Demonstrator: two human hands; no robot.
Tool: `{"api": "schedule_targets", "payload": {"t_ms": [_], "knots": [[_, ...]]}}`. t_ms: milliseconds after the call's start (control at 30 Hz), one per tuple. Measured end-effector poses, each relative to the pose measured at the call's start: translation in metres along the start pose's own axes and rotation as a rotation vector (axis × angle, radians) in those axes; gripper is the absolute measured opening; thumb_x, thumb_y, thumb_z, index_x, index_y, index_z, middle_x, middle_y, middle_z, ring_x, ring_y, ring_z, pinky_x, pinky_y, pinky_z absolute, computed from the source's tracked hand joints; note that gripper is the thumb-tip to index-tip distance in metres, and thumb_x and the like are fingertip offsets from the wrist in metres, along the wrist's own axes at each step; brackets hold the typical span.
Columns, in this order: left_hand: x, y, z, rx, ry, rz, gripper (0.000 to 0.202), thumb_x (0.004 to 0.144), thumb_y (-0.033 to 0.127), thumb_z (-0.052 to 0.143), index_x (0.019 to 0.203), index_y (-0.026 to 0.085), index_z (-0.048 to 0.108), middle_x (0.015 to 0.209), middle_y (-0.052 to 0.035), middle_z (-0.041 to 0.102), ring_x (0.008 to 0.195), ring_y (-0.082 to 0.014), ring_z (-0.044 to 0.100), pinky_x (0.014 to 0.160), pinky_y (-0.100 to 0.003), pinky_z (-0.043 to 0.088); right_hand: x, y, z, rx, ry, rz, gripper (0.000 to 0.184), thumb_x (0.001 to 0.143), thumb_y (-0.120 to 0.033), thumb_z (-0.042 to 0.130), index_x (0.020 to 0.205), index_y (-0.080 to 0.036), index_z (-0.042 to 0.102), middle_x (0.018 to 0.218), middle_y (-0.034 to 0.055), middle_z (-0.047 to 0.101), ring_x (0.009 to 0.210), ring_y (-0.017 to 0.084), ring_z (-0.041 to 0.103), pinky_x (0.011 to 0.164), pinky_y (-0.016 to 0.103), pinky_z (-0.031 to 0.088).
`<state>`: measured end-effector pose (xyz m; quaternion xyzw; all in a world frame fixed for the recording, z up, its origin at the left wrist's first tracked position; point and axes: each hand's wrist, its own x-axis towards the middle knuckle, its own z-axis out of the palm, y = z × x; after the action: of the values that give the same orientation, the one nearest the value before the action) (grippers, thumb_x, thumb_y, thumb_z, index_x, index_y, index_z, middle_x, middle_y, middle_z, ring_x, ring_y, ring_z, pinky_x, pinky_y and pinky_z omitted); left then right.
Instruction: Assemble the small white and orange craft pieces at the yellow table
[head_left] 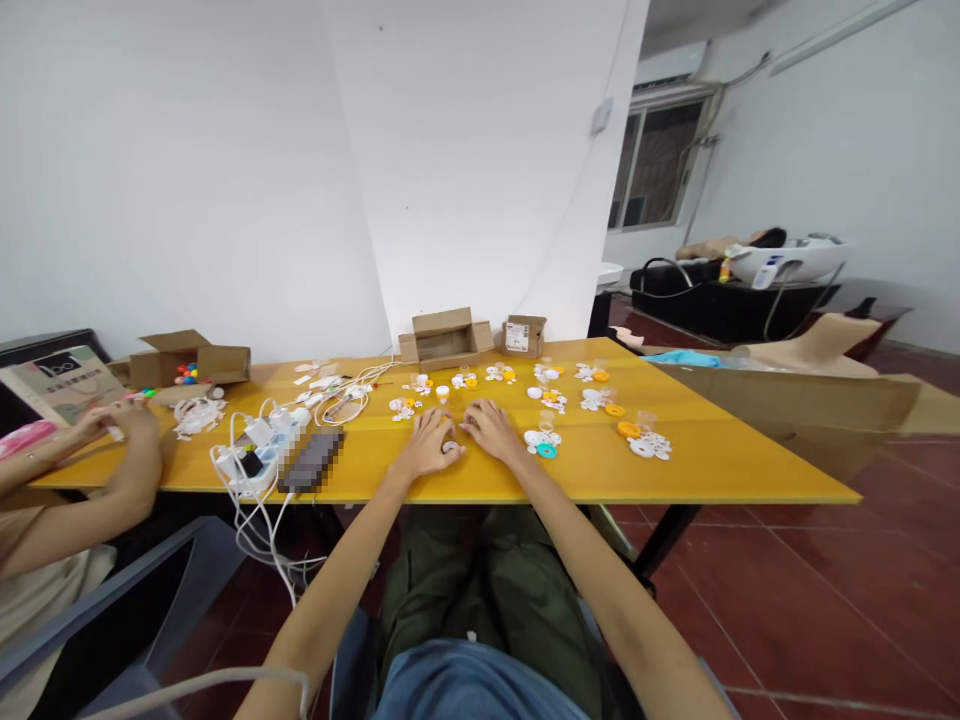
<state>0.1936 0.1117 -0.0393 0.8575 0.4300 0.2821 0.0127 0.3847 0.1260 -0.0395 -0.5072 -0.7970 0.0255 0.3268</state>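
My left hand (pixel 429 446) rests on the yellow table with its fingers loosely bent and apart. A small greyish-white round part (pixel 450 447) lies at its thumb, touching or just beside it. Close by on the right, my right hand (pixel 489 430) is over the table too, fingers bent and slightly spread, with nothing visible in them. Beyond the hands stands a small white and yellow cup-shaped piece (pixel 442 394). Right of my right hand is a cluster of white discs (pixel 541 438) with a teal ring (pixel 547 451).
More piles of white parts, with orange rings (pixel 628 430), spread over the right side. Open cardboard boxes (pixel 445 340) stand against the wall. At left are a power strip (pixel 259 455) with tangled white cables, a dark pixelated block (pixel 311 462), and another person's hands (pixel 135 415).
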Motion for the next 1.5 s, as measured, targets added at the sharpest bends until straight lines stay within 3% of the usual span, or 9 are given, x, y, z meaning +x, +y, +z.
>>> {"api": "schedule_targets", "payload": {"t_ms": [167,367,600,833,1000,1133,1500], "knots": [[-0.001,-0.002,0.002,-0.005,0.037,0.058,0.021,0.073,0.028,0.076,0.088,0.025,0.062,0.124,-0.0071,0.061,0.121,-0.0312,0.049,0.107,-0.048,0.039,-0.001,0.000,0.000,-0.005,0.090,-0.044,0.012,0.095,-0.023,0.056,0.090,-0.025,0.067,0.115,0.0098,0.063,0.110,0.028,0.055,0.091,0.042,0.043],[-0.001,0.004,-0.005,-0.003,0.008,0.011,0.014,0.074,0.022,0.072,0.084,0.025,0.062,0.122,-0.0078,0.063,0.124,-0.0321,0.047,0.108,-0.049,0.037,-0.002,-0.003,-0.005,0.059,0.189,-0.056,0.019,0.099,-0.027,0.048,0.086,-0.025,0.061,0.097,0.0075,0.065,0.097,0.025,0.058,0.089,0.038,0.045],[0.002,0.007,-0.015,-0.086,0.127,-0.028,0.006,0.079,0.020,0.064,0.083,0.025,0.062,0.099,-0.0045,0.066,0.104,-0.0263,0.055,0.100,-0.041,0.043,-0.011,-0.015,-0.001,0.255,0.108,-0.049,0.015,0.099,-0.027,0.048,0.090,-0.025,0.060,0.089,0.0031,0.068,0.081,0.021,0.062,0.078,0.031,0.048],[0.003,0.007,-0.019,-0.247,0.291,-0.153,0.007,0.085,0.025,0.057,0.078,0.023,0.058,0.079,-0.0008,0.061,0.080,-0.0194,0.058,0.082,-0.033,0.048,-0.011,-0.019,-0.002,0.294,0.003,-0.157,0.013,0.094,-0.019,0.059,0.083,-0.023,0.065,0.085,0.0019,0.067,0.084,0.019,0.061,0.081,0.031,0.045],[0.003,0.009,-0.018,-0.306,0.217,-0.156,0.007,0.083,0.026,0.056,0.078,0.022,0.055,0.073,0.0021,0.058,0.070,-0.0161,0.054,0.071,-0.029,0.047,-0.007,-0.015,0.003,0.282,-0.074,-0.274,0.012,0.086,-0.016,0.071,0.075,-0.022,0.068,0.083,0.0015,0.064,0.086,0.019,0.057,0.084,0.033,0.042],[0.001,0.015,-0.020,-0.239,0.125,-0.116,0.006,0.082,0.028,0.058,0.080,0.024,0.056,0.075,0.0017,0.059,0.072,-0.0168,0.055,0.072,-0.029,0.047,-0.005,-0.015,0.004,0.291,-0.091,-0.263,0.016,0.084,-0.010,0.066,0.074,-0.022,0.068,0.085,0.0019,0.064,0.088,0.020,0.056,0.085,0.034,0.042],[-0.001,0.020,-0.022,-0.102,-0.006,-0.013,0.005,0.083,0.027,0.057,0.086,0.025,0.060,0.081,-0.0009,0.064,0.081,-0.0199,0.060,0.082,-0.033,0.049,-0.012,-0.015,-0.003,0.319,0.148,-0.086,0.023,0.081,-0.009,0.052,0.083,-0.024,0.068,0.090,0.0030,0.070,0.090,0.021,0.061,0.085,0.033,0.047]]}}
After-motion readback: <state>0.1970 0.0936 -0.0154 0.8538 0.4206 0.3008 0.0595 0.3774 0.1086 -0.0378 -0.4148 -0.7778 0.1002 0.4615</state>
